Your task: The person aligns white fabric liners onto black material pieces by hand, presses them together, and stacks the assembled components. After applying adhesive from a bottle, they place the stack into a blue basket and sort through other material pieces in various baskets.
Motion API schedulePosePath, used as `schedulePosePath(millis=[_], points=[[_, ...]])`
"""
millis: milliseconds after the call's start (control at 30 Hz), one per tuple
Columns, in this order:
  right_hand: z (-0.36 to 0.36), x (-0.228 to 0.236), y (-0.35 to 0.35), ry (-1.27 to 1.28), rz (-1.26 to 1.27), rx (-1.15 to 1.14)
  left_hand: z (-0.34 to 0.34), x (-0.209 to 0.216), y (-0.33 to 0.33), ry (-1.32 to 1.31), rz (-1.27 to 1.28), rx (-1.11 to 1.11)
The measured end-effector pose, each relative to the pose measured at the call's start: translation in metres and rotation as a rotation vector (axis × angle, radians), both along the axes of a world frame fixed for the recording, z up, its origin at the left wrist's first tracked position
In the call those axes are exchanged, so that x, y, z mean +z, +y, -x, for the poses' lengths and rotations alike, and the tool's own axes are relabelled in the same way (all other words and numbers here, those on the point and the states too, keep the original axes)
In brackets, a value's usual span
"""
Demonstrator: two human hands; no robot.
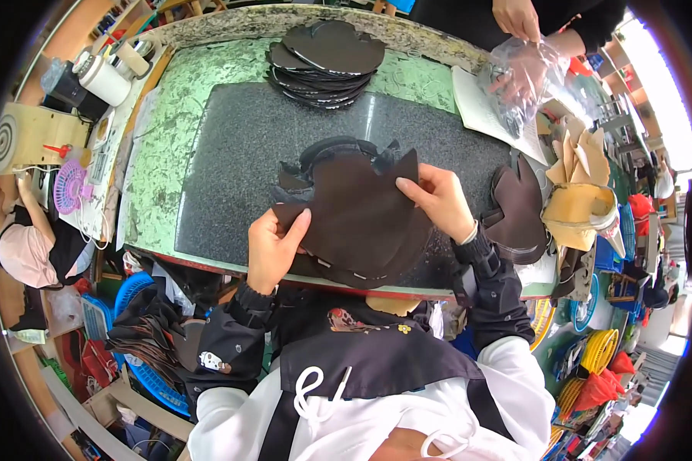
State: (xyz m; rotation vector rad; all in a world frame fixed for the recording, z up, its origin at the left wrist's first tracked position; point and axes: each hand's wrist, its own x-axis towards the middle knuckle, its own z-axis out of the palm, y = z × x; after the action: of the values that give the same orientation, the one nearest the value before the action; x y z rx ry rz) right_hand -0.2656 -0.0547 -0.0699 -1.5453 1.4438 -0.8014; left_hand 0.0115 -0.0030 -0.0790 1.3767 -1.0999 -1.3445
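Note:
A flat dark brown cut piece (pixel 361 203), leather-like with a notched outline, is held between both my hands. My left hand (pixel 275 247) pinches its left corner between thumb and fingers. The thumb and fingers of my right hand (pixel 440 201) grip the pointed upper right corner. Beneath and behind it, more dark pieces (pixel 338 144) show on the dark speckled slab (pixel 231 177); their full outlines are hidden. A stack of similar pieces (pixel 334 50) rests at the far side. Another dark pile (pixel 521 203) lies right of my right hand.
Paper sheets (pixel 469 107) lie at the far right, where a co-worker's hands (pixel 519 19) handle a clear plastic bag (pixel 511 84). A yellowish container (pixel 569 207) with tan pieces stands right of the table. A side bench at left carries a white canister (pixel 104 81) and purple fan (pixel 71 184).

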Motion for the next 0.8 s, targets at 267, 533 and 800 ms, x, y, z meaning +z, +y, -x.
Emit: schedulePosePath(millis=[267,533,800], points=[[-0.004,-0.010,-0.020,0.095,0.015,0.023,-0.007,-0.008,-0.016,0.074,-0.127,-0.050],[-0.012,-0.006,-0.019,0.100,0.005,-0.026,-0.003,-0.018,-0.016,0.013,0.038,-0.028],[-0.036,0.015,-0.012,0.581,0.748,-0.018,-0.011,-0.009,-0.030,0.078,-0.229,-0.106]])
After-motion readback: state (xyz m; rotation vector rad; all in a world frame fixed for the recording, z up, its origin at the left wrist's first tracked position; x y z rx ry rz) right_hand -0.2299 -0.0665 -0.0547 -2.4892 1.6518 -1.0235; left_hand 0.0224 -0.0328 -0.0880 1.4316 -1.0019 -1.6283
